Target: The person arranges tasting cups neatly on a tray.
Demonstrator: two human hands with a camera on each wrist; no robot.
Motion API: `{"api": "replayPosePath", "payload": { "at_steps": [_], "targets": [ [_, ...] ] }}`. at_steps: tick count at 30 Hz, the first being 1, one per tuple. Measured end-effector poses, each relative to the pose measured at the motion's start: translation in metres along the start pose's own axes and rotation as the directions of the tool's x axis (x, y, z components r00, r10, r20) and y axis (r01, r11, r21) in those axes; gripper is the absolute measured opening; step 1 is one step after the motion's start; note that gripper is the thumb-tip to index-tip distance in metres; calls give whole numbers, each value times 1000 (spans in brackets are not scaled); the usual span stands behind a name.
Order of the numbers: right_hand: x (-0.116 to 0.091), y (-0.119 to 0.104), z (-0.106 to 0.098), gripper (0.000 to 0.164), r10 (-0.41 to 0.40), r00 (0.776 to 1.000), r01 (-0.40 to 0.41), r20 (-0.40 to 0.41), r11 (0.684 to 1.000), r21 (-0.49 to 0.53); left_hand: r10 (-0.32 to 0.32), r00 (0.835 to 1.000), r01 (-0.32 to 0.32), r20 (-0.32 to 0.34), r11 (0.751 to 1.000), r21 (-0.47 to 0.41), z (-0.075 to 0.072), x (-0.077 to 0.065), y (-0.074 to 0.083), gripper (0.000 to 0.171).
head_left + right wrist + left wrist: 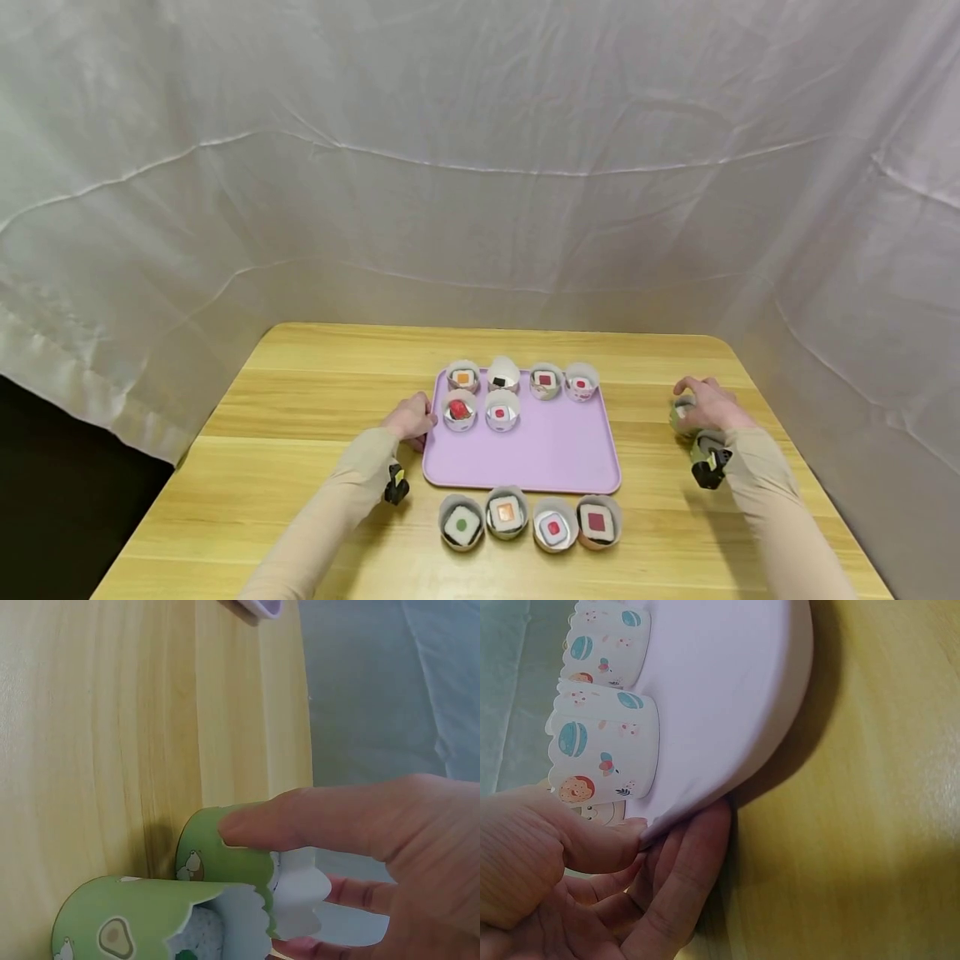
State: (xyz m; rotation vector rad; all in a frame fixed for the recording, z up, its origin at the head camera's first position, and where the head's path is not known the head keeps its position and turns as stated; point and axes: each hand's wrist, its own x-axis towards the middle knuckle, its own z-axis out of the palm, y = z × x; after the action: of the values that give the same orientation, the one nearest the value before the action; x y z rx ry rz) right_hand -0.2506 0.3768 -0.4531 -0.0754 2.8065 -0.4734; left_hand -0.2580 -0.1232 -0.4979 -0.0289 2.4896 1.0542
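My left hand [411, 419] grips the left edge of the lilac tray [543, 454], thumb on top and fingers curled under the rim in the left wrist view. Printed white paper baking cups [611, 746] stand on the tray close to that thumb. On the right of the table, my right hand [711, 405] pinches a green paper baking cup [214, 864], its thumb on the near wall and fingers partly hidden behind. Touching or nearly touching it is a second green cup [120, 919] with an avocado print and a whitish, green-marked piece inside.
Several cups with sushi-like pieces stand at the tray's back, including one with a red-topped piece [459, 410]. In front of the tray is a row of several more, among them a green-dotted piece [462, 526]. Pale curtains [480, 208] surround the wooden table [300, 392].
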Motion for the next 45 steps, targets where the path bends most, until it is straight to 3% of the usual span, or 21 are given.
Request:
{"api": "replayPosePath", "payload": {
  "at_steps": [17, 45],
  "targets": [
    [6, 0, 3, 59, -17, 999, 15, 38, 999, 42, 1, 1000, -1, 2, 1000, 5, -1, -4, 1, 7],
    [12, 5, 7, 55, 57, 996, -63, 66, 994, 84, 2, 1000, -2, 2, 1000, -2, -1, -5, 2, 7]
  ]
}}
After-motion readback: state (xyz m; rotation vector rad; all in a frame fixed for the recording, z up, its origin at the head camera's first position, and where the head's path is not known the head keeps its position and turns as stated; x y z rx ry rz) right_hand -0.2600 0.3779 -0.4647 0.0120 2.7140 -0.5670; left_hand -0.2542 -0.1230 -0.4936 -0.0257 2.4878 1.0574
